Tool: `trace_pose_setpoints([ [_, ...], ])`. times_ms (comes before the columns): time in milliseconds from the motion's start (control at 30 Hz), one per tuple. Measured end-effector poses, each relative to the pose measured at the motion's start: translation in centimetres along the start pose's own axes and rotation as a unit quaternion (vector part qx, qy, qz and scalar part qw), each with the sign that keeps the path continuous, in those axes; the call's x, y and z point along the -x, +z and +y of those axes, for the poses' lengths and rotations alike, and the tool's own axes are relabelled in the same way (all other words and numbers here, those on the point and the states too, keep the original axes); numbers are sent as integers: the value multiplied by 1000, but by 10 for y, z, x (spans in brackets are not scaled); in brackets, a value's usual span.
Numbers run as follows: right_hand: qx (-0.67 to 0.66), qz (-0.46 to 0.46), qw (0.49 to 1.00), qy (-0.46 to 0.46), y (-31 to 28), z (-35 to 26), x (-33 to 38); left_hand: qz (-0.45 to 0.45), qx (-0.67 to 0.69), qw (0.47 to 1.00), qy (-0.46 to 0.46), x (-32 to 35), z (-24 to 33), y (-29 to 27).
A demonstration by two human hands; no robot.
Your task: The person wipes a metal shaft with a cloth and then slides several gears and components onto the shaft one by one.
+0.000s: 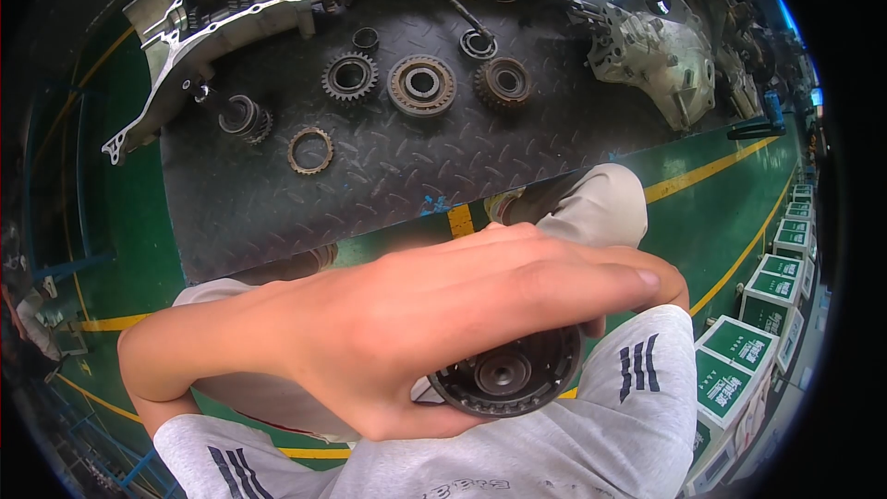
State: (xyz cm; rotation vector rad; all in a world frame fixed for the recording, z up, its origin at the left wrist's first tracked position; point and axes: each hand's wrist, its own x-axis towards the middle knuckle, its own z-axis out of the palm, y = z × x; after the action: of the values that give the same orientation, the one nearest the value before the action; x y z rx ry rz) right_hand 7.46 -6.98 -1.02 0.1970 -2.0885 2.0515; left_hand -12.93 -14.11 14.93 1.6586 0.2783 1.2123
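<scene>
My left hand (pixel 416 314) reaches across my lap with its fingers over a dark, round metal gear part (pixel 504 374). Its thumb lies along the lower edge of this part, and the fingers pass over the top, so the hand is closed around it. The part shows a toothed inner ring and a hub in its centre; its upper side is hidden. Of my right hand (pixel 596 323), only a bit shows behind the left fingertips, beside the part's right edge. The right forearm (pixel 665 282) comes in from the right; most of that hand's fingers are hidden.
On the dark tread-plate table (pixel 277 212) lie a toothed ring (pixel 310 150), a gear (pixel 350 79), a larger gear (pixel 422 85), a brownish gear (pixel 504 83) and a bearing (pixel 478 43). Gearbox housings stand left (pixel 236 23) and right (pixel 661 60). Green-and-white boxes (pixel 739 356) line the floor.
</scene>
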Motion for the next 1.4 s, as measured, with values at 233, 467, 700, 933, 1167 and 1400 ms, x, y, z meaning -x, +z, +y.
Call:
trace_pose_setpoints([
  [233,-18,2,997,73,-5,-31,0,14,-4,1000,-18,1,-3,5],
  [467,-21,11,992,124,-4,-54,-6,30,-35,999,-25,7,-1,0],
  [700,-25,-72,978,196,-8,-48,-13,24,-95,993,-64,17,4,-14],
  [933,-68,68,962,254,-1,-62,-12,44,-137,973,-183,27,-2,-34],
  [1167,-50,94,962,250,-2,-47,-10,3,-152,962,-226,39,-3,-57],
  [1400,-7,129,963,236,-11,-42,6,84,-495,770,-393,87,21,-105],
])
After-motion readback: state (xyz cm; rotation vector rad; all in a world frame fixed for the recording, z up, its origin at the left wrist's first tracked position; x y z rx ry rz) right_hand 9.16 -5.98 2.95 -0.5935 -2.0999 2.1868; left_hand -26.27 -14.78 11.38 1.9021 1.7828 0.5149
